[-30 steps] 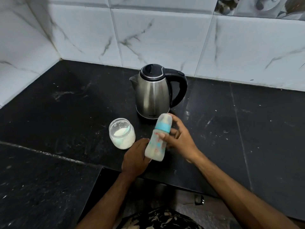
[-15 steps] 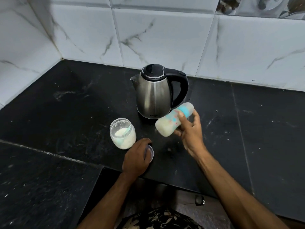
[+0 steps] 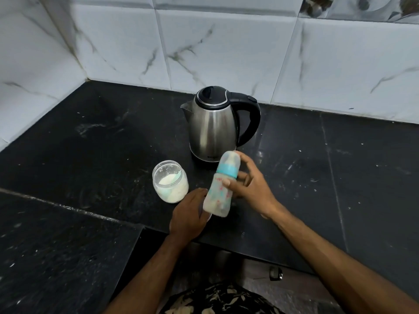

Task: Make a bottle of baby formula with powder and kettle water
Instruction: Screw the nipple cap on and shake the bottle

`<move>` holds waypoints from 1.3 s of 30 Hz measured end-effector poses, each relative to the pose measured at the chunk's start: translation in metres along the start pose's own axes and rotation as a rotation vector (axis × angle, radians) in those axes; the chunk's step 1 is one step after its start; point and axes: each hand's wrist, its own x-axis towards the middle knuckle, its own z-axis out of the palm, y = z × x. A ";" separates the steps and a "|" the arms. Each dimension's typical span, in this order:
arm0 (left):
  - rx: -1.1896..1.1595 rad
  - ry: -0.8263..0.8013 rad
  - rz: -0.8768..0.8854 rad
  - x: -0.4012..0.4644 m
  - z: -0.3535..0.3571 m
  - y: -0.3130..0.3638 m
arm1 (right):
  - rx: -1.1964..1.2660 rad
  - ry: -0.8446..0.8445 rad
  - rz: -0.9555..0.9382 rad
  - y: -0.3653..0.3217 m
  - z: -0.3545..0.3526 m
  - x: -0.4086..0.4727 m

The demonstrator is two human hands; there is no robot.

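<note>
A baby bottle [image 3: 219, 192] with a teal collar, a clear cap and milky liquid inside is held nearly upright above the black counter [image 3: 90, 143]. My right hand [image 3: 254, 189] grips it around the middle, thumb on the front. My left hand [image 3: 188, 216] lies low on the counter just left of the bottle's base, fingers curled over a clear lid [image 3: 209, 215] of which only a sliver shows. An open glass jar of white powder [image 3: 170, 182] stands left of the bottle. The steel kettle [image 3: 213, 128], lid closed and black handle to the right, stands behind.
White marble-look tiles form the back wall and the left wall, meeting in a corner. The counter's front edge steps back near my body. A small dark object [image 3: 275, 273] lies on the floor below. Powder specks dot the counter.
My right hand swung the bottle from upright to tilted sideways near the kettle, then back to nearly upright in front. My left hand stayed over the lid.
</note>
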 end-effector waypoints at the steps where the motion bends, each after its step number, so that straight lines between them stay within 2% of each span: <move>1: 0.008 -0.008 0.000 0.000 0.000 0.000 | -0.028 -0.026 -0.004 0.001 -0.001 0.000; 6: 0.022 -0.024 -0.061 -0.002 0.005 -0.007 | 0.280 0.332 -0.072 -0.009 -0.013 0.016; 8: 0.031 -0.030 -0.061 -0.001 0.003 -0.005 | 0.204 0.259 -0.040 -0.006 -0.009 0.009; 11: 0.017 -0.068 -0.053 0.000 0.001 -0.005 | -0.022 -0.020 0.026 0.005 0.000 -0.006; 12: 0.017 -0.072 -0.056 0.000 0.001 -0.005 | -0.017 -0.008 0.008 0.005 -0.001 -0.005; 15: 0.023 -0.041 -0.062 -0.001 0.003 -0.006 | 0.252 0.297 -0.044 -0.001 -0.011 0.010; 17: 0.022 -0.034 -0.064 -0.002 0.004 -0.006 | 0.364 0.358 -0.058 -0.001 -0.014 0.016; 18: 0.021 -0.031 -0.060 -0.002 0.003 -0.006 | 0.325 0.312 -0.048 0.000 -0.011 0.012; 21: 0.011 -0.049 -0.019 0.001 0.000 -0.003 | 0.050 0.033 0.024 0.008 0.001 -0.005; 22: 0.015 -0.058 -0.019 0.001 0.000 -0.003 | 0.025 -0.003 0.027 0.010 0.001 -0.005; 23: 0.022 -0.054 -0.027 0.000 0.001 -0.004 | 0.056 0.034 0.009 0.008 0.000 -0.003; 26: 0.019 -0.034 -0.064 -0.001 0.004 -0.007 | 0.329 0.346 -0.045 0.002 -0.009 0.013; 27: 0.022 -0.036 -0.067 -0.002 0.005 -0.007 | 0.398 0.391 -0.057 0.003 -0.011 0.017; 29: 0.028 -0.040 -0.057 0.000 0.004 -0.007 | 0.361 0.316 -0.029 0.007 -0.008 0.012; 32: 0.037 -0.084 -0.053 0.001 0.003 -0.010 | 0.074 0.025 0.048 0.013 0.000 -0.008; 33: 0.035 -0.098 -0.064 0.001 0.003 -0.010 | 0.045 0.005 0.041 0.014 -0.002 -0.009; 34: 0.037 -0.089 -0.063 0.000 0.004 -0.011 | 0.077 0.051 0.015 0.012 -0.004 -0.006; 37: 0.036 -0.049 -0.064 -0.001 0.005 -0.009 | 0.365 0.342 -0.040 0.002 -0.014 0.010; 39: 0.040 -0.045 -0.062 -0.001 0.005 -0.008 | 0.445 0.392 -0.049 0.003 -0.016 0.013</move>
